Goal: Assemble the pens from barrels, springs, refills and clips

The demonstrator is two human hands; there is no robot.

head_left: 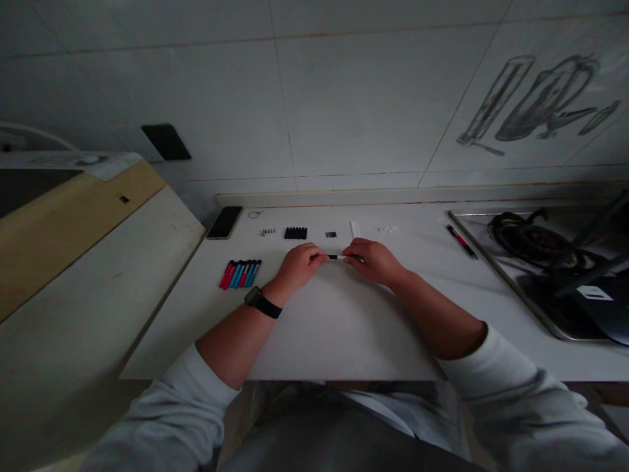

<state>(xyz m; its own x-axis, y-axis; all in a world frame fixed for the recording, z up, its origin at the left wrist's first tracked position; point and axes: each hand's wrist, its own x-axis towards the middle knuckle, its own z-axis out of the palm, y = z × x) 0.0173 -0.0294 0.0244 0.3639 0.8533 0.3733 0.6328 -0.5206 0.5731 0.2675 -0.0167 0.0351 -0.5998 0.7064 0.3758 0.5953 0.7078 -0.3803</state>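
Note:
My left hand (pixel 302 262) and my right hand (pixel 373 261) meet over the middle of the white worktop. Between them lies a thin black-and-white pen part (pixel 336 257), its ends pinched by the fingers of each hand. A dark tip shows by my right fingers; the rest is hidden. Left of my left hand, several red and blue pen barrels (pixel 240 274) with black ends lie in a row. Beyond my hands are small springs (pixel 268 231), a row of black pieces (pixel 295 233), little dark pieces (pixel 331 234), white sticks (pixel 355 229) and tiny white pieces (pixel 387 229).
A red-and-black pen (pixel 460 241) lies beside the gas stove (pixel 521 288) on the right. At the back left are a phone (pixel 225 223) and a small ring (pixel 254 214). A tiled wall (pixel 354 111) rises behind; a wood-edged panel (pixel 98 242) stands at left.

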